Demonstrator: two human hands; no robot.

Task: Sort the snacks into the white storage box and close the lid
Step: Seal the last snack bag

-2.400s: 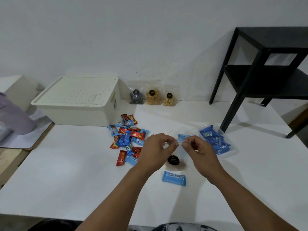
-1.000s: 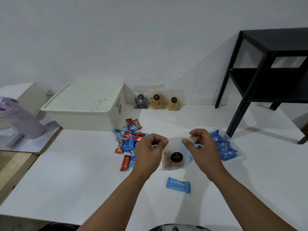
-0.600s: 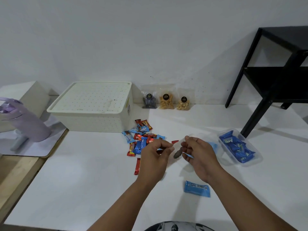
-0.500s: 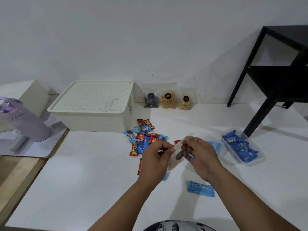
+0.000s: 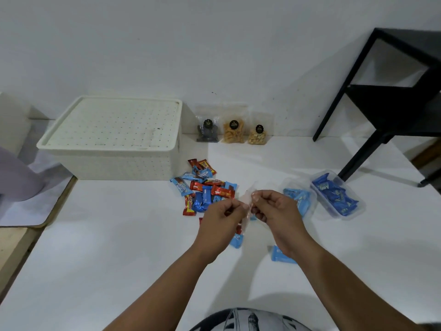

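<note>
My left hand (image 5: 220, 219) and my right hand (image 5: 278, 215) both pinch a small clear snack pouch (image 5: 248, 206), held edge-on above the white table. The white storage box (image 5: 114, 139) stands at the back left with its perforated lid on. A heap of red and blue wrapped candies (image 5: 202, 189) lies just right of the box, partly hidden by my left hand. Two clear tubs of blue packets (image 5: 334, 194) sit at the right. One loose blue packet (image 5: 280, 255) lies under my right wrist. Three clear pouches (image 5: 232, 131) lean on the wall.
A black metal side table (image 5: 393, 96) stands at the back right with one leg on the white table (image 5: 107, 259). A purple object (image 5: 16, 173) rests on a mat at the left edge. Wooden floor shows at far left.
The pouch, earlier held flat with its black label facing me, is now turned edge-on between both hands. The view has shifted so the box sits closer to centre.
</note>
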